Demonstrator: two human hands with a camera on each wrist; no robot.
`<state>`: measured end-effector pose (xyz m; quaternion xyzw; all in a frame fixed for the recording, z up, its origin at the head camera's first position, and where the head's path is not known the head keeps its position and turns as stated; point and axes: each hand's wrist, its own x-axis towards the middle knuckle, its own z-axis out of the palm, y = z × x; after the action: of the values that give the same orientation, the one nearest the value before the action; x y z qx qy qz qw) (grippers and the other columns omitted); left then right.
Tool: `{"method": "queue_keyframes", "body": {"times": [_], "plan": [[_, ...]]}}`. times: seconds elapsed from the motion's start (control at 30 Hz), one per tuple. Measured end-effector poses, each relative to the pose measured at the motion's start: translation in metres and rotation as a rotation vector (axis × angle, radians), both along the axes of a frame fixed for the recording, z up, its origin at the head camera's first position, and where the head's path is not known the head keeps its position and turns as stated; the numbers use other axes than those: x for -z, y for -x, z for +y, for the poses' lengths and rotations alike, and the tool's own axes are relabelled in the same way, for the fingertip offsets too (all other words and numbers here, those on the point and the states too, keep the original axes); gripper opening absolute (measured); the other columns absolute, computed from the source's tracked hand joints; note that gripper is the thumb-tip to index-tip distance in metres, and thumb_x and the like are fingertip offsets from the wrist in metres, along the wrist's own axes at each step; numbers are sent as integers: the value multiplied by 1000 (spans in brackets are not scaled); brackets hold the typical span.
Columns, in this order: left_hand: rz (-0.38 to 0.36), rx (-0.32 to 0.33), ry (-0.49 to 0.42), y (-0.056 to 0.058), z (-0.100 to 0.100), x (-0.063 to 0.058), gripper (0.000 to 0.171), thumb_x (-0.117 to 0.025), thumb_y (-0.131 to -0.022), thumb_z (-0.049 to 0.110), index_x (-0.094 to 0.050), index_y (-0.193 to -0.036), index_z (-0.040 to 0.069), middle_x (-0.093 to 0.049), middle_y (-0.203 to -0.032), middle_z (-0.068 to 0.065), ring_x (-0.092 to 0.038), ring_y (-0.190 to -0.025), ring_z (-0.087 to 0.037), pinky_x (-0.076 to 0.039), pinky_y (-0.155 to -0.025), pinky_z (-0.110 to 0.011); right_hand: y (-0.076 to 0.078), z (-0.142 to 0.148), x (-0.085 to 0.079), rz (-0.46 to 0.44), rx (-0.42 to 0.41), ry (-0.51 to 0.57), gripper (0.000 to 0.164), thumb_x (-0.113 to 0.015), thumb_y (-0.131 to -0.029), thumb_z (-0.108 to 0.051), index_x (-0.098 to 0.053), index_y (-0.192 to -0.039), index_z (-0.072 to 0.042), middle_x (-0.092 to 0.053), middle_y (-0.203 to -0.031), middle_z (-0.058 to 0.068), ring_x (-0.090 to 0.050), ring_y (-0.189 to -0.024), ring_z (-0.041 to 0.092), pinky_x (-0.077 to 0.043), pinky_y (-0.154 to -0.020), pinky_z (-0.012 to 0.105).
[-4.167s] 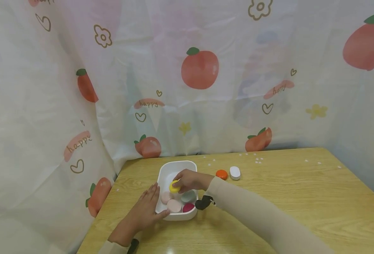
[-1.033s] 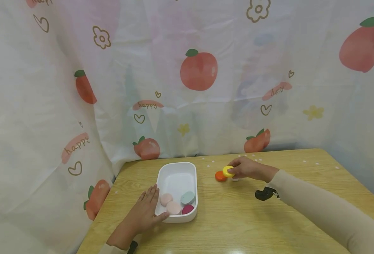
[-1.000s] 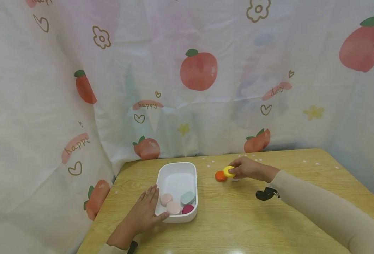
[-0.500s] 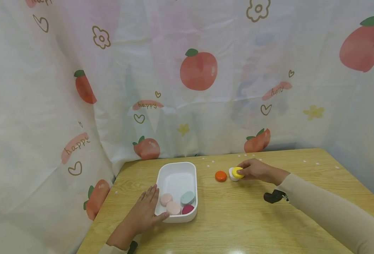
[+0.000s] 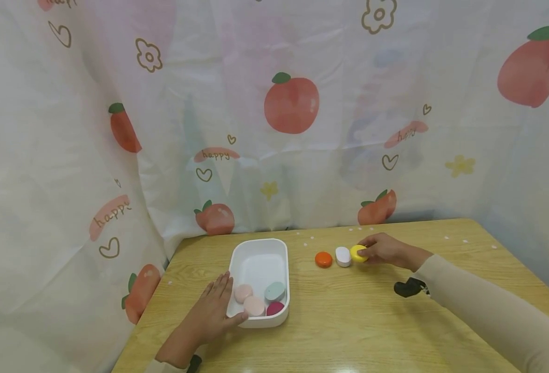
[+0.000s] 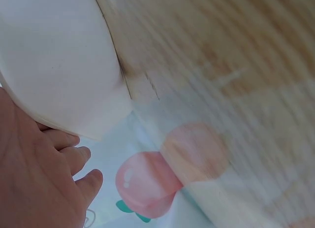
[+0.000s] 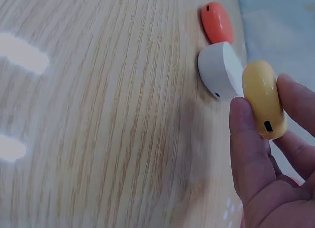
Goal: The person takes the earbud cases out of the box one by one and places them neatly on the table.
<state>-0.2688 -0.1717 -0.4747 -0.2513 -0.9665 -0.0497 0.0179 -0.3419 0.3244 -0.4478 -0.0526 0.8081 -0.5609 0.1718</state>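
Note:
My right hand (image 5: 386, 250) pinches a small glossy yellow earbud case (image 5: 359, 253) between thumb and fingers. A dark port slot shows on the yellow case's edge in the right wrist view. Just left of it stands a white earbud case (image 5: 343, 256), and left of that lies an orange-red one (image 5: 323, 259), both on the table. My left hand (image 5: 209, 313) rests along the left side of a white bin (image 5: 288, 280), fingers straight and thumb at the front rim. Inside the bin's near half lie two pale pink cases (image 5: 254, 306), a grey-green one (image 5: 275, 291) and a magenta one (image 5: 275, 309).
The wooden table (image 5: 349, 321) has small white flecks (image 5: 360, 228) scattered near its back edge. A printed fruit-pattern curtain (image 5: 330, 171) hangs behind and at both sides of the table.
My right hand has carried the yellow case out of the bin and rightward, past the orange-red and white cases to the white one's right side. My left hand has stayed at the bin.

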Motion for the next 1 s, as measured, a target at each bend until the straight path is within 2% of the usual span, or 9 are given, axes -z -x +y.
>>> {"method": "queue_keyframes", "body": {"times": [0.27,0.43,0.63,1.0], "plan": [[-9,6,-13,0,1,-2,101,-39,-90,74,-23,-152,-4,-18,-159,-18,-14,-146,-30,-14,-115,-50,0,10,5,14,16,-18,50,-63,-95,-6,-42,-132,20,-52,-122,25,-61,-100,23,-51,-90,45],[9,16,-23,1,0,1,100,-40,-90,73,-24,-151,-4,-18,-158,-18,-15,-146,-30,-15,-115,-51,1,14,10,22,43,-100,49,-68,-92,-9,-48,-128,18,-56,-115,22,-61,-95,21,-54,-84,40],[21,21,-31,1,-2,5,99,-41,-90,72,-25,-151,-4,-18,-158,-19,-15,-146,-31,-16,-114,-52,2,13,16,31,60,-124,48,-68,-91,-8,-49,-127,18,-56,-116,24,-60,-96,23,-54,-83,39],[9,17,-27,1,-1,4,101,-39,-90,74,-22,-152,-3,-17,-159,-18,-14,-146,-30,-14,-115,-50,4,9,21,84,78,-187,46,-69,-90,-6,-51,-124,19,-56,-114,24,-58,-95,24,-55,-79,38]]}}
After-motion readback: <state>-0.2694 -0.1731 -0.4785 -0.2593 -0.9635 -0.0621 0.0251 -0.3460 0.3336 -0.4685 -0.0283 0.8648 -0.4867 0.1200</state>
